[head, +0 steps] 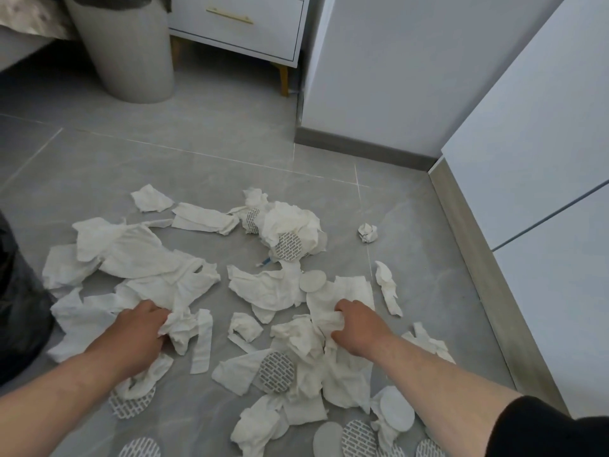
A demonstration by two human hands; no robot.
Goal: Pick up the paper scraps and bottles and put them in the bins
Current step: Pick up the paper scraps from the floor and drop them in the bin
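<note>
Down at the near edge, a black sleeve (pixel 543 427) on the right arm, both forearms stretched out low over the floor (pixel 214 143). Round patterned discs (pixel 276 371) lie among the nearest tissue, some half buried under it, so they will likely come up with each handful.

Now the hands. The left hand (pixel 136 331) is clenched on a wad of paper scraps (pixel 178 328), fingers curled under and the tissue bunching out past the knuckles. The right hand (pixel 354 324) is doing the same on its own clump (pixel 326 321), fist closed with paper squeezed up between the fingers. Two hands working at once looks like a way to halve the trips: gather, crush small, then carry.

Beyond the hands the scraps spread wide across the tiles, torn sheets lying flat, a bigger crumpled heap (pixel 290 225) further out, and one tight ball (pixel 367 232) sitting apart to the right near the wall. Plenty still on the floor, so this job is early, I'd say. No bottles that I can make out.

At the left edge, something dark, a black bag (pixel 19 291) by the look of it, close to the left arm; maybe a bin liner, I can't be sure. Far back stands a grey bin (pixel 125 51) beside the drawer unit (pixel 244 24), well apart from the mess.
</note>
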